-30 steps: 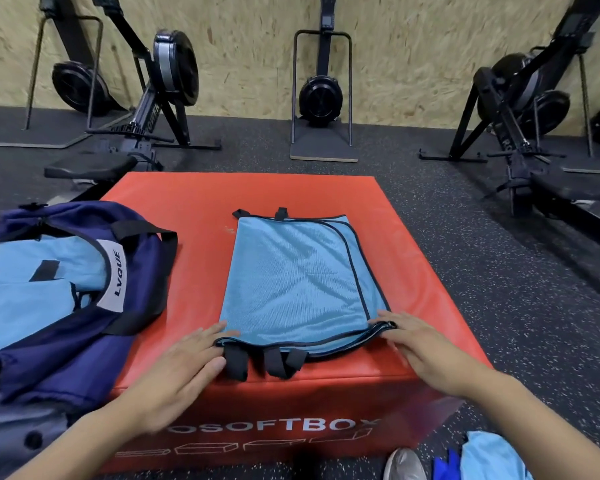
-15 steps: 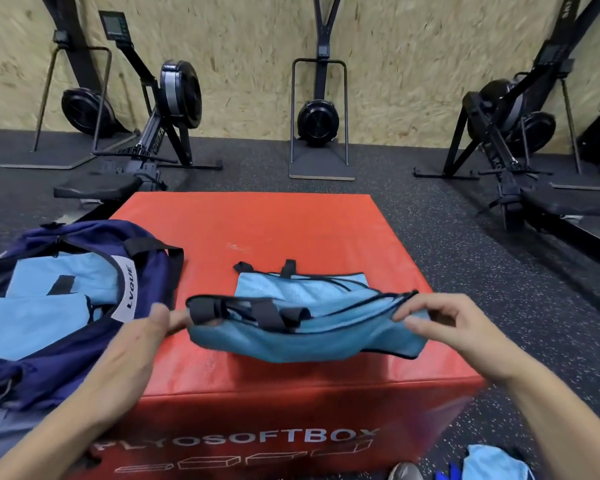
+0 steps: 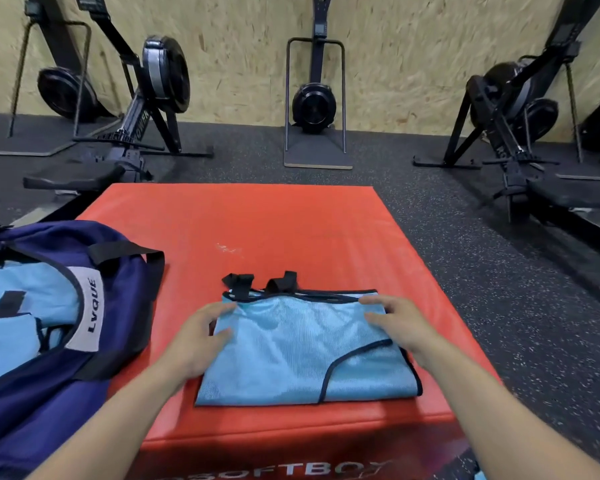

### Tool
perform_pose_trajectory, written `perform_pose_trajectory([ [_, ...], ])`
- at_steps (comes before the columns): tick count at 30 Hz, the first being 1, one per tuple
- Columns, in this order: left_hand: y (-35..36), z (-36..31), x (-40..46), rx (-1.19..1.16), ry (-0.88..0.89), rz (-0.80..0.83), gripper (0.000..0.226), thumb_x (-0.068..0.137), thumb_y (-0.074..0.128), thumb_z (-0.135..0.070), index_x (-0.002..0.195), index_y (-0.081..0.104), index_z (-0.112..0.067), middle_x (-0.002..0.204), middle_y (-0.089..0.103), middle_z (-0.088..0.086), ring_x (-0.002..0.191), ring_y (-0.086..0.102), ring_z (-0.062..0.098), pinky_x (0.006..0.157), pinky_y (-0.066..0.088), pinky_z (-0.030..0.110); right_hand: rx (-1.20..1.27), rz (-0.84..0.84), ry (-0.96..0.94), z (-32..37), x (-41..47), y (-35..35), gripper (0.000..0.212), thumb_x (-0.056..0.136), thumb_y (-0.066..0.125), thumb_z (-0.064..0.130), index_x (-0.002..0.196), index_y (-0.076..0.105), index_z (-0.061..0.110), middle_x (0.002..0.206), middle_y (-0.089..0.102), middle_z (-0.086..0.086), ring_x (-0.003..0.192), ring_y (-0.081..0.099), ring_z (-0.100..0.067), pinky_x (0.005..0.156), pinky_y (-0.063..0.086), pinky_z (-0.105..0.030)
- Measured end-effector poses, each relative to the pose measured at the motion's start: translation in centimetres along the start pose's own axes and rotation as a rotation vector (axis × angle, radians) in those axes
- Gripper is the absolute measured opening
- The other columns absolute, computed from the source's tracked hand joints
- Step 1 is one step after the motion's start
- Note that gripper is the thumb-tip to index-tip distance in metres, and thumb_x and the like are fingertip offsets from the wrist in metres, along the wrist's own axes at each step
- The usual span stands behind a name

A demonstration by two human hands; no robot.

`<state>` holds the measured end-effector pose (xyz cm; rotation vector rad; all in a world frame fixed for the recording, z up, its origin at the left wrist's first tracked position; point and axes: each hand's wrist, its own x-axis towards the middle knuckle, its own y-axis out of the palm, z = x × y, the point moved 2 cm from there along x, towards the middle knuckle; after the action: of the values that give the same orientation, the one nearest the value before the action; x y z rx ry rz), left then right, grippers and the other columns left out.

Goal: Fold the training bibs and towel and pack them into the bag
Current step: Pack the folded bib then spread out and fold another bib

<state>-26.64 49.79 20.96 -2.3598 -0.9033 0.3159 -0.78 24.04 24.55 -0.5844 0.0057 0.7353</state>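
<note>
"LVQUE" was printed on a grey patch point(image 3: 87, 308) of the blue bag point(image 3: 49, 393). "OSOFTBO" was read, cut off, on the red box point(image 3: 291, 471).

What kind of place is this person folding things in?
Most likely a gym: rowing machines stand along the wall, the floor is speckled rubber, and the bib lies on a red soft plyo box.

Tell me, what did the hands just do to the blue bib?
They lifted the near edge of the bib and folded it away, halving it. Now the left hand and right hand press it flat on the red box. The bag stayed put.
</note>
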Motion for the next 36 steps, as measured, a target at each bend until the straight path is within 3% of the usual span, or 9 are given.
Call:
perform_pose_trajectory([
  [4, 0.2, 0.3, 0.4, 0.022, 0.042, -0.048, 0.065, 0.084, 0.056, 0.011, 0.140, 0.056, -0.022, 0.144, 0.053, -0.003, 0.133, 0.050, 0.017, 0.116, 0.037, 0.044, -0.075, -0.116, -0.068, 1.0, 0.7, 0.1, 0.040, 0.086, 0.064, -0.001, 0.116, 0.073, 0.024, 0.112, 0.074, -0.003, 0.087, 0.069, -0.019, 0.077, 0.052, -0.028],
  [7, 0.3, 0.3, 0.0, 0.058, 0.066, -0.058, 0.065, 0.086, 0.054, 0.009, 0.143, 0.053, -0.024, 0.147, 0.049, -0.004, 0.133, 0.049, 0.021, 0.114, 0.039, 0.044, -0.085, -0.152, -0.063, 1.0, 0.9, 0.2, 0.040, 0.090, 0.063, 0.001, 0.121, 0.071, 0.025, 0.102, 0.069, 0.011, 0.110, 0.066, -0.034, 0.092, 0.053, -0.042],
  [10, 0.5, -0.8, -0.8, 0.320, 0.126, -0.165, 0.060, 0.084, 0.062, 0.003, 0.140, 0.056, -0.020, 0.144, 0.048, 0.003, 0.128, 0.048, 0.029, 0.106, 0.041, 0.045, -0.143, -0.189, -0.067, 0.6, 1.1, 0.6, 0.037, 0.093, 0.064, 0.008, 0.125, 0.067, 0.026, 0.116, 0.067, 0.007, 0.120, 0.061, -0.027, 0.099, 0.049, -0.036],
  [12, 0.8, -2.5, -1.3, 0.575, 0.303, -0.345, 0.047, 0.084, 0.064, -0.011, 0.131, 0.062, -0.020, 0.137, 0.052, 0.006, 0.121, 0.049, 0.029, 0.096, 0.039, 0.045, -0.438, -0.367, -0.235, 1.6, 0.8, 1.2, 0.040, 0.092, 0.066, 0.014, 0.130, 0.064, 0.025, 0.131, 0.059, 0.000, 0.124, 0.052, -0.022, 0.104, 0.041, -0.033],
  [14, 1.7, -3.8, -1.6, 0.641, 0.530, -0.384, 0.036, 0.088, 0.053, -0.024, 0.120, 0.068, -0.019, 0.129, 0.058, 0.005, 0.118, 0.050, 0.027, 0.093, 0.036, 0.040, -0.586, -0.459, -0.485, 3.6, -0.1, 3.6, 0.038, 0.087, 0.069, 0.012, 0.123, 0.069, 0.023, 0.128, 0.061, -0.002, 0.119, 0.054, -0.024, 0.102, 0.044, -0.039],
  [18, 4.1, -3.7, -1.1, 0.721, 0.606, -0.202, 0.033, 0.090, 0.048, -0.022, 0.114, 0.071, -0.018, 0.127, 0.060, 0.002, 0.118, 0.057, 0.025, 0.098, 0.037, 0.036, -0.720, -0.209, -0.762, 6.0, -2.5, 10.9, 0.046, 0.068, 0.076, 0.002, 0.109, 0.076, 0.023, 0.107, 0.072, 0.007, 0.095, 0.069, -0.019, 0.087, 0.056, -0.031],
  [22, 5.0, -2.1, -0.1, 0.754, 0.472, -0.066, 0.053, 0.094, 0.035, -0.027, 0.140, 0.056, -0.011, 0.146, 0.053, 0.004, 0.140, 0.044, 0.021, 0.113, 0.026, 0.036, -0.797, 0.032, -0.662, 4.6, -1.9, 13.9, 0.062, 0.087, 0.049, 0.006, 0.148, 0.048, 0.017, 0.153, 0.046, 0.001, 0.143, 0.040, -0.019, 0.120, 0.028, -0.036],
  [28, 4.8, -1.3, -0.1, 0.748, 0.359, -0.054, 0.066, 0.099, 0.019, -0.044, 0.158, 0.022, -0.014, 0.166, 0.013, -0.001, 0.153, 0.005, 0.012, 0.122, 0.002, 0.036, -0.839, 0.074, -0.520, 2.7, -0.7, 12.4, 0.073, 0.091, -0.001, 0.054, 0.160, 0.007, 0.031, 0.165, -0.010, 0.015, 0.151, -0.015, -0.004, 0.124, -0.008, -0.039],
  [36, 4.4, -2.0, -0.4, 0.729, 0.288, -0.009, 0.078, 0.090, -0.002, -0.056, 0.159, 0.000, -0.021, 0.165, -0.011, -0.008, 0.150, -0.016, 0.006, 0.122, -0.010, 0.031, -0.950, -0.152, -0.228, -1.0, 0.4, 4.8, 0.085, 0.084, -0.014, 0.055, 0.161, 0.004, 0.024, 0.168, -0.002, 0.008, 0.154, -0.008, -0.011, 0.124, -0.006, -0.037],
])
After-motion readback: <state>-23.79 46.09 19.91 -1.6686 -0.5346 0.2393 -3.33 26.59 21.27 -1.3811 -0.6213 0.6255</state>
